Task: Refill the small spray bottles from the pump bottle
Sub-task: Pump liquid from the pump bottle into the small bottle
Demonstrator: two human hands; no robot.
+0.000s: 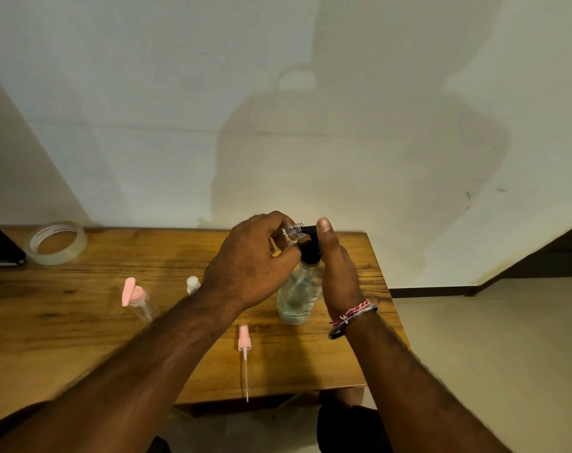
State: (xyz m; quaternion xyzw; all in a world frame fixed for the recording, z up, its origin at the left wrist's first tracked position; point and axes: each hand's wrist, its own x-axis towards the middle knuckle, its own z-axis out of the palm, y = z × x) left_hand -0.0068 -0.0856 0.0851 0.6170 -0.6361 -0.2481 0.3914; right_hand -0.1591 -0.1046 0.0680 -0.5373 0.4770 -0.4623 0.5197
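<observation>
At the centre of the frame, the large clear pump bottle of glossy see-through plastic [297, 294] carries a matt black plastic pump head [310, 246], and the small clear spray bottle [292, 231] at its nozzle is of the same shiny transparent plastic. They stand over a brown wooden table with a smooth, faintly sheened grain [81, 322], where a pale pink spray cap of smooth plastic with a thin translucent dip tube [245, 344] lies at lower centre. A roll of glossy clear adhesive tape [57, 242] sits at upper left before a matt, slightly stained white plastered wall [278, 93].
</observation>
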